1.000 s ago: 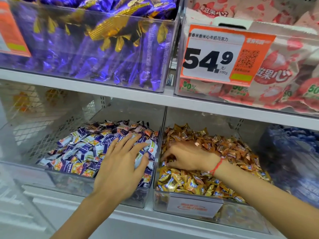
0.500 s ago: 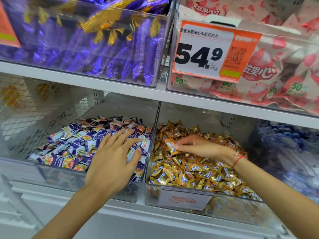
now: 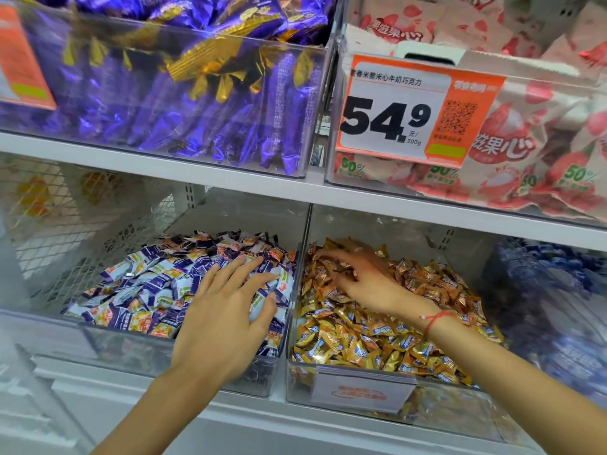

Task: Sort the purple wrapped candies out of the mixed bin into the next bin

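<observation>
Purple-and-white wrapped candies [image 3: 154,290] fill the clear bin [image 3: 138,353] at lower centre-left, where the left hand [image 3: 226,320] rests spread flat. Right hand [image 3: 368,284], blurred, hovers over gold candies [image 3: 377,343] in the adjoining bin [image 3: 361,385]; its grip is unclear.

Right hand [image 3: 364,284] fingers [image 3: 331,256] motion-blurred.

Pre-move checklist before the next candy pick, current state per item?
1. Left hand flat on the purple candies in their bin: ok.
2. Right hand over the gold candies: ok.
3. Right hand holding a candy: cannot tell, motion blur.
4. Purple candy visible in the gold bin: not ok, none seen.
5. Divider wall between bins unobstructed: ok.
</observation>
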Motion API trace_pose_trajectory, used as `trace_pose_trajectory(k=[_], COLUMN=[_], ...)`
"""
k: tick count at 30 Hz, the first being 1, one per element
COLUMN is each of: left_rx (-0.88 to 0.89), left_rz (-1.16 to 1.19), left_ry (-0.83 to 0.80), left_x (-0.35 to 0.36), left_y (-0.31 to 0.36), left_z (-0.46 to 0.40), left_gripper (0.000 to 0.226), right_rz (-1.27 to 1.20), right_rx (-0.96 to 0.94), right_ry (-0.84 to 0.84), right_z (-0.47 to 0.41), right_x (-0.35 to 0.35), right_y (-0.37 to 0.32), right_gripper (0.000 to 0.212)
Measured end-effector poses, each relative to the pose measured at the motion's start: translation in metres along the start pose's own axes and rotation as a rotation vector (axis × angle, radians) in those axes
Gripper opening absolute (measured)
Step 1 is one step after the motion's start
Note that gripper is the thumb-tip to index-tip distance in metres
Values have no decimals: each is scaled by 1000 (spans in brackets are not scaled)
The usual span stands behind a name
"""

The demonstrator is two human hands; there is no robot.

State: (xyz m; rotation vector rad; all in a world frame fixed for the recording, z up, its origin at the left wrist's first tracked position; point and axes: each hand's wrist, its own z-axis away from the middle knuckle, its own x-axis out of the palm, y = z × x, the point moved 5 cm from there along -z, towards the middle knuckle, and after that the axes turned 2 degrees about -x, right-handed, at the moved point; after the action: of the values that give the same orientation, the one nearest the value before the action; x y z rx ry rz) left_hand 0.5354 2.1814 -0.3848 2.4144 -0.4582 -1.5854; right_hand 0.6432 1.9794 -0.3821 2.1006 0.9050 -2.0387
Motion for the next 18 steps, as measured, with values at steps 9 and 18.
trace_pose_trajectory(k=[9,18], left_rx=[0,21], left_rz=[-6,-42], left_ry=[17,-18], left_x=[-1,2], left_y=[-1,-2], left_z=[-4,-3], left_gripper=[64,67], right_rz=[97,35], right_rx=[247,89], right_ry=[-396,-273], right_z=[0,20], right_x=[42,19], right_y=[22,25], right_gripper=[71,78])
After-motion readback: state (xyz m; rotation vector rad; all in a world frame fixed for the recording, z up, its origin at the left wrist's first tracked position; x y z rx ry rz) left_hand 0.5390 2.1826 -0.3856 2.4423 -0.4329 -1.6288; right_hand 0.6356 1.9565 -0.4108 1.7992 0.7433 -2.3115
